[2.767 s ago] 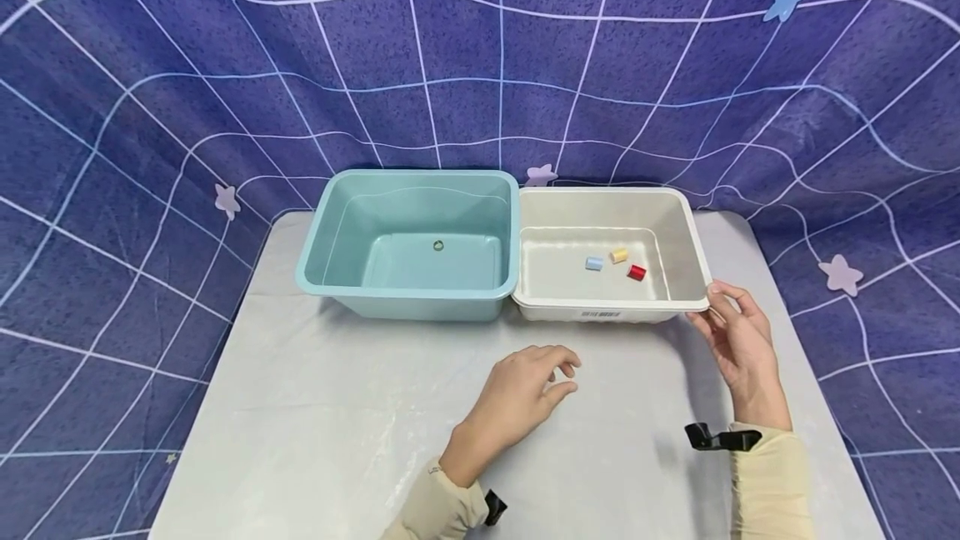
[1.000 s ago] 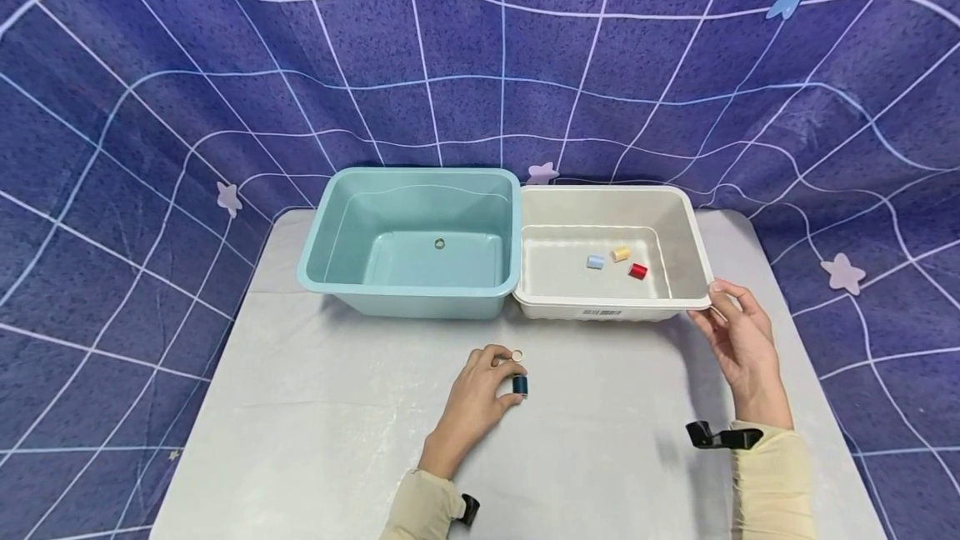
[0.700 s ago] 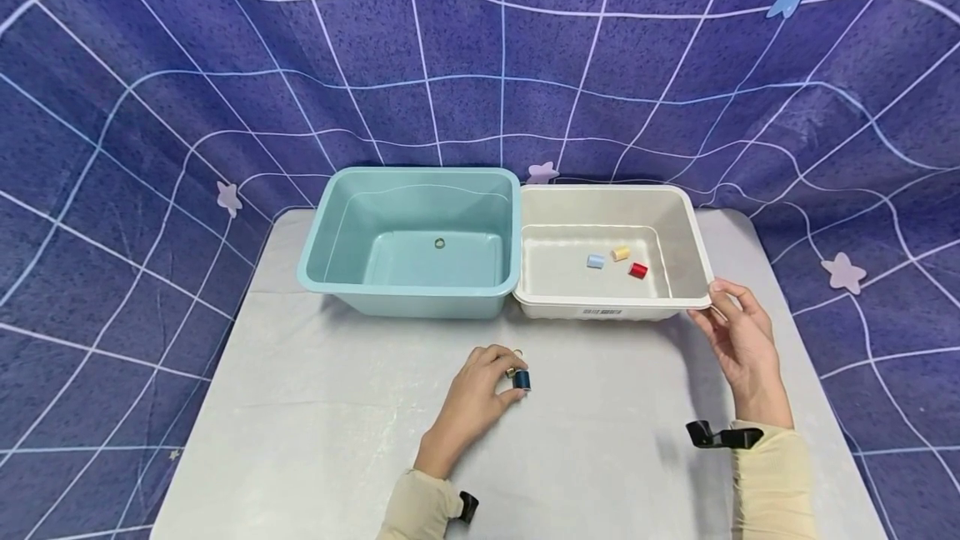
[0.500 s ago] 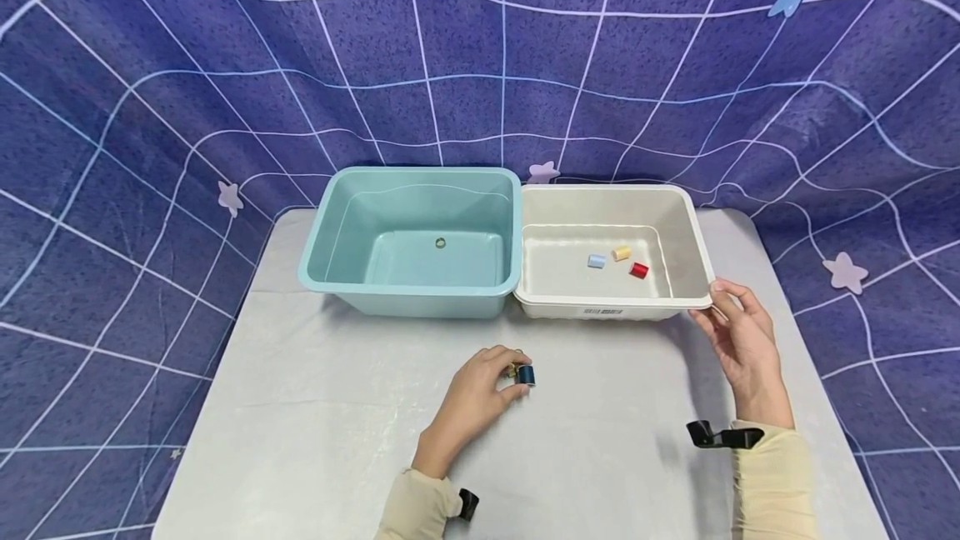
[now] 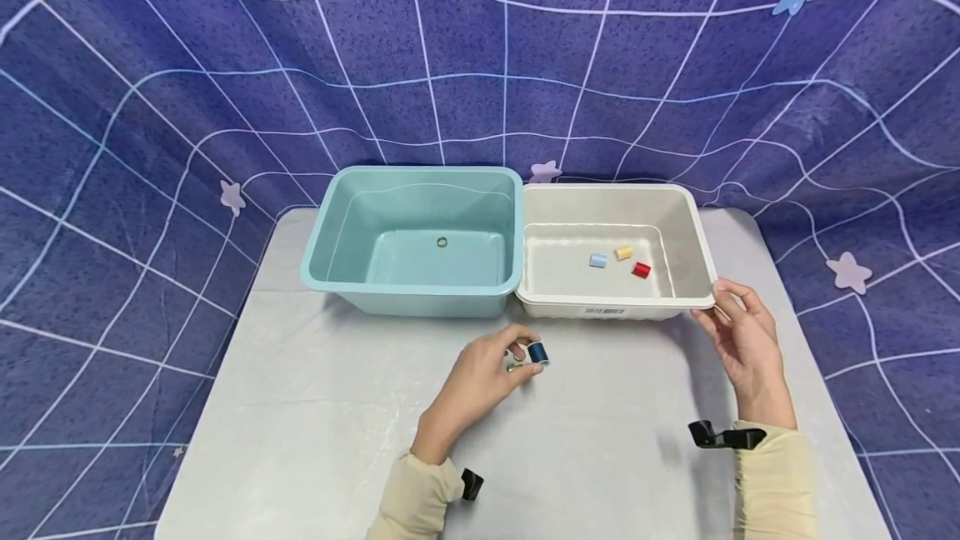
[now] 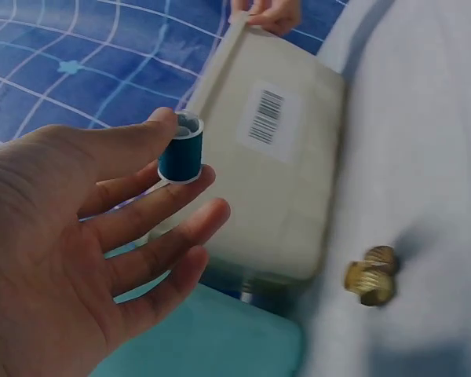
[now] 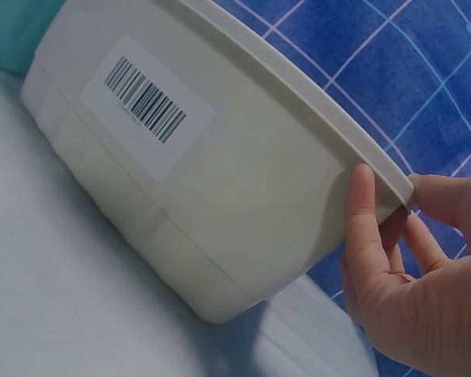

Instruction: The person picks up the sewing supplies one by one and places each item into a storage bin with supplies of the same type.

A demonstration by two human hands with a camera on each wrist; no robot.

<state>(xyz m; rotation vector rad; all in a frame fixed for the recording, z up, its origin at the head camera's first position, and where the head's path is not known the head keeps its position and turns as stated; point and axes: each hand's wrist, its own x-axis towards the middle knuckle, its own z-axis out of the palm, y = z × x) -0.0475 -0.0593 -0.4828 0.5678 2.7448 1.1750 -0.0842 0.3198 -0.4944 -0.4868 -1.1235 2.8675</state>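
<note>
My left hand (image 5: 480, 373) pinches a dark teal thread spool (image 5: 537, 352) between thumb and fingertip, above the table in front of the bins. In the left wrist view the spool (image 6: 181, 149) is upright, its white rim and hollow core showing. Small gold ribbed rings (image 6: 372, 276) lie together on the table; in the head view the hand partly hides them. My right hand (image 5: 744, 347) grips the front right corner of the white bin (image 5: 615, 302) by its rim. Inside that bin lie a light blue spool (image 5: 597, 260), a yellow spool (image 5: 623, 252) and a red spool (image 5: 641, 270).
A light blue bin (image 5: 408, 288) stands against the white bin's left side, with one small gold ring (image 5: 442, 242) on its floor. The white bin's front carries a barcode label (image 7: 147, 102). A blue patterned curtain (image 5: 480, 48) rises behind the grey-white table (image 5: 315, 423).
My left hand first came back without a spool, took hold of the teal spool beside the rings, and has now raised it toward the white bin. The right hand stays at the bin's corner.
</note>
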